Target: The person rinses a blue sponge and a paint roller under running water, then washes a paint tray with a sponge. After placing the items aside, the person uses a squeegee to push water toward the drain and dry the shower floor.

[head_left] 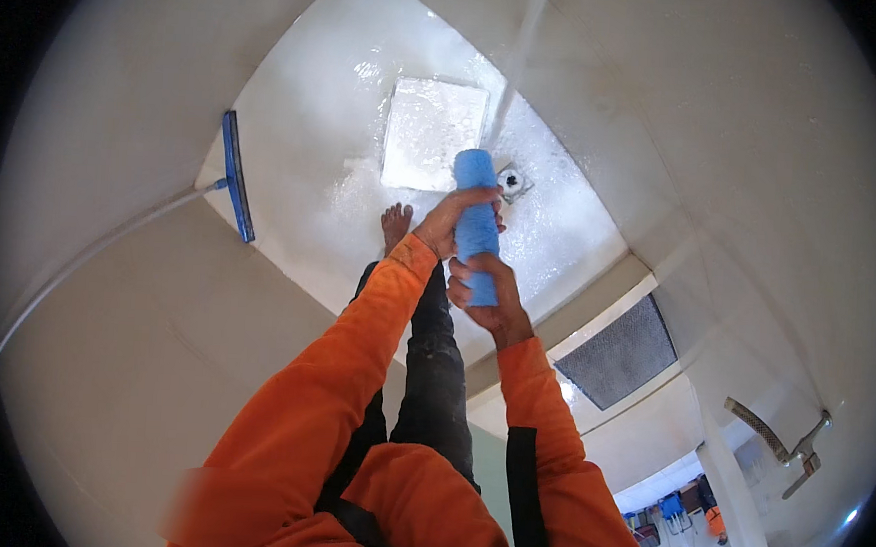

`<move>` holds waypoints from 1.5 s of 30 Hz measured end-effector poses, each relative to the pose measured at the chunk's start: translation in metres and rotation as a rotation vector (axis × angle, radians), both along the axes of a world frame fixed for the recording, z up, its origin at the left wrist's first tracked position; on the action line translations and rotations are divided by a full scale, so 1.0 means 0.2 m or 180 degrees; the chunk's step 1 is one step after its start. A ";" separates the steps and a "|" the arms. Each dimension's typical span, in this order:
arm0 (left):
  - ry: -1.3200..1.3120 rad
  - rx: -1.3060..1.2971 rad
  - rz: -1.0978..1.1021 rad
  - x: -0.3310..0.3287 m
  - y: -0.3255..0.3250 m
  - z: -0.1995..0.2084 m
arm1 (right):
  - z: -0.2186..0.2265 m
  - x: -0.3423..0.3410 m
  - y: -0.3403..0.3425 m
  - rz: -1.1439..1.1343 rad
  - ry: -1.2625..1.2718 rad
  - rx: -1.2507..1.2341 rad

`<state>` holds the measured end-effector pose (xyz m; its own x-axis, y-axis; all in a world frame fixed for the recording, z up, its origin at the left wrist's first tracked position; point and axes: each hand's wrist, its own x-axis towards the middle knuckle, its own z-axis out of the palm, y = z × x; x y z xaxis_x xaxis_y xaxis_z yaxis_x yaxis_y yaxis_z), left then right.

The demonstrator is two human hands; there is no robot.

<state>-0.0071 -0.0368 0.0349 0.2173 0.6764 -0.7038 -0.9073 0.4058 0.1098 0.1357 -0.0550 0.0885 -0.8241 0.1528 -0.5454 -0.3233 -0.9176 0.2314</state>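
Note:
Both of my hands are wrapped round a blue cylindrical roll [477,233] with a soft, textured surface; whether it is rolled cloth or a sleeve, I cannot tell. My left hand [449,219] closes on its upper half, fingers curled over the front. Lower down, my right hand [497,303] grips it near the bottom end. The roll is held nearly upright in the picture, above a wet white floor [296,147]. Beyond its top end lies a white square panel [435,135], and to its right is a round floor drain [511,183].
At left, a blue squeegee [236,179] with a long pale handle leans by the wall. My bare foot [396,227] is on the wet floor. A raised sill [595,302] borders the floor, with a grey mat [617,352] beyond. A metal lever handle [800,451] is at right.

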 end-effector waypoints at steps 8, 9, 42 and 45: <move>0.0813 -0.0057 -0.0205 -0.11 0.35 -0.16 | 0.02 -0.20 0.25 -0.0560 -0.0220 0.0186; 0.0969 -0.0162 -0.0369 -0.15 0.38 -0.20 | 0.04 -0.19 0.32 -0.0180 -0.0731 0.0552; 0.1924 0.0345 -0.0752 -0.17 0.33 -0.02 | -0.12 -0.32 0.56 0.2129 -0.3701 0.3937; 0.1500 0.0314 -0.1198 -0.21 0.29 -0.04 | -0.32 -0.30 0.41 0.1058 -0.2628 0.3103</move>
